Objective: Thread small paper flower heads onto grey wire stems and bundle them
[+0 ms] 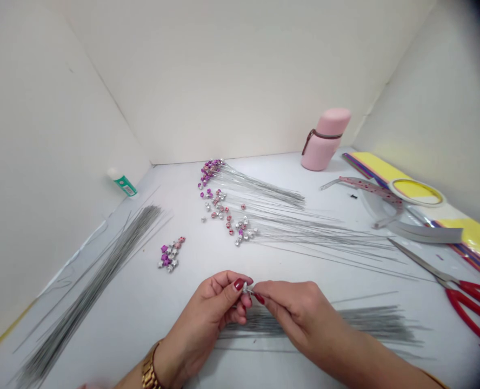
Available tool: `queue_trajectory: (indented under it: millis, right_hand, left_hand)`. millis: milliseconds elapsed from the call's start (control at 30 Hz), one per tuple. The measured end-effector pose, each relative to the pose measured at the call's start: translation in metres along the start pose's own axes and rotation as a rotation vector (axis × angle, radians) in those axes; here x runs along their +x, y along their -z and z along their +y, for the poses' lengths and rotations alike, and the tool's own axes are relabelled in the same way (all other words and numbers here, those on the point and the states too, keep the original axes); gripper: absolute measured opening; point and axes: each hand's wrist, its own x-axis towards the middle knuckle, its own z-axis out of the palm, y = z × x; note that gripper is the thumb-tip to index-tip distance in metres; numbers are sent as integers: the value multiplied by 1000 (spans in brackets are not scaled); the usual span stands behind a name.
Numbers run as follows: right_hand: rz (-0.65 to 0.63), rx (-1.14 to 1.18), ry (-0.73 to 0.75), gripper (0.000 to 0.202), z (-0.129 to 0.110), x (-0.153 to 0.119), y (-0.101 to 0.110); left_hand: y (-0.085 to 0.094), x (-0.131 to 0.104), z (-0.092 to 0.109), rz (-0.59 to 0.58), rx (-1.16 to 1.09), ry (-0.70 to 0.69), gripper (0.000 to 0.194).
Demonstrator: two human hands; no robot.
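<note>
My left hand (218, 305) pinches a small silver folded star (245, 288) between thumb and fingers, low in the middle of the view. My right hand (299, 308) is closed beside it, its thumb and forefinger pinching a thin wire at the star; most of that wire is hidden. Beneath both hands lies a bundle of grey wires (373, 324). A little pile of loose purple, silver and pink stars (169, 254) rests to the left. Farther back, several star-tipped wires (240, 232) spread rightward, with a purple-tipped bunch (212, 172) behind them.
A long bundle of bare wires (98, 286) lies at left, near a glue stick (124, 185). At right are red-handled scissors (451, 283), a tape roll (416, 193), paper strips (418, 232) and yellow sheets (475, 232). A pink bottle (323, 143) stands by the back wall.
</note>
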Motion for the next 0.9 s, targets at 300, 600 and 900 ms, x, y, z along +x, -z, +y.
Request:
queue_trajectory:
  millis: [300,600,900]
  right_hand:
    - [5,121,-31,26,-6,-2,4]
    - [-6,113,-41,25,-3,1,4]
    - [147,-333,148,23,-1,-5,-3]
  left_hand:
    - [-1,-2,0,2,11,-14,14]
    - [-2,-2,1,15,13,-7,15]
    - [0,0,-1,76,285,-125,15]
